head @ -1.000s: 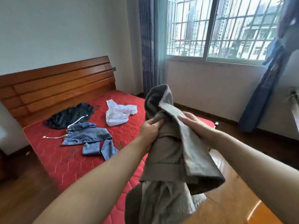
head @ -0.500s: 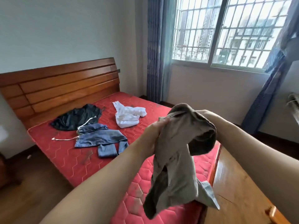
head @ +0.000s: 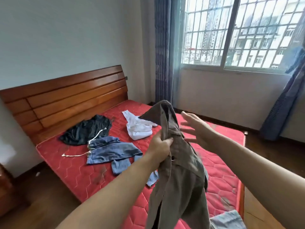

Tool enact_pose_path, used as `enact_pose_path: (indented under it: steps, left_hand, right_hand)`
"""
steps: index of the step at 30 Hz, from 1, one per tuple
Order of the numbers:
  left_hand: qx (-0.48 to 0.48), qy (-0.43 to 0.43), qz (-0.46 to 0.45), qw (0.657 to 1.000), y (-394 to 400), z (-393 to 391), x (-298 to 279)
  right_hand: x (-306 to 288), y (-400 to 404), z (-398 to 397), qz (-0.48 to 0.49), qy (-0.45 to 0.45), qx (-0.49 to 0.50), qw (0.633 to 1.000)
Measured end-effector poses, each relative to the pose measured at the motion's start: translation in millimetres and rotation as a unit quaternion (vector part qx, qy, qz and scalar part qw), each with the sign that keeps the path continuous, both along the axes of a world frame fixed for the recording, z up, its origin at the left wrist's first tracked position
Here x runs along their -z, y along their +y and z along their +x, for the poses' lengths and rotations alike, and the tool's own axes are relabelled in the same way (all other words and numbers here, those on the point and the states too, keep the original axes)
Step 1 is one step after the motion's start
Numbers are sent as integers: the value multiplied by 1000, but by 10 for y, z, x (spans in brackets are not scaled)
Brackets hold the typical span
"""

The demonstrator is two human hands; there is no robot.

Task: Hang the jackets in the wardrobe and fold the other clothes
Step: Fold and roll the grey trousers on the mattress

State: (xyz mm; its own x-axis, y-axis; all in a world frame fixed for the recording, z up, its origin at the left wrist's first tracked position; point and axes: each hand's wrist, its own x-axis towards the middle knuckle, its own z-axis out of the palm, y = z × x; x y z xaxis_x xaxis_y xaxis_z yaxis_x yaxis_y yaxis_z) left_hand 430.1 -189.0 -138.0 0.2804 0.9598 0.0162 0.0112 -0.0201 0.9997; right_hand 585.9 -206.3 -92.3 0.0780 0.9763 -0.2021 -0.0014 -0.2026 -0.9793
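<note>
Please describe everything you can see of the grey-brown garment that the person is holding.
The grey-brown garment is of plain woven cloth, crumpled, and hangs in the air over the red mattress. The left hand grips it near the top; one end sticks up above the fist. The right hand, open, is just behind it. A small dark hole shows below the grip.

one grey-brown jacket [head: 178,171], four garments on bed, two hands

Right hand [head: 196,129]: motion-blurred, finger outlines smeared. Khaki garment [head: 179,182]: lower end cut off by bottom edge; type not determinable. It hides part of the white garment [head: 138,128] and one jeans [head: 112,151] leg. Pale blue cloth [head: 229,219] at near edge: cropped, unidentified. Black garment [head: 85,129]: crumpled, type unclear. Bed [head: 66,162] near end out of frame.
</note>
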Motion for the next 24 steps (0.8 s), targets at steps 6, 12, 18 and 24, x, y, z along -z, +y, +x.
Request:
enact_pose_path:
  steps: [6,12,18,24]
  left_hand:
    - [28,97,13,995,485,-145,14]
    - [71,105,0,992,1012,-436,-129]
    - [283,158,68,943,1649,-953,-243]
    - [296,150,89,939,2075,-1364,-50]
  right_hand:
    - [356,423,-141,-31,-184,-116,976]
    - [318,775,-392,26,-231,-80,969]
    - [0,1299,-450,127,-286,-36,949]
    - [-181,1602,-848,74,-492,-117,859]
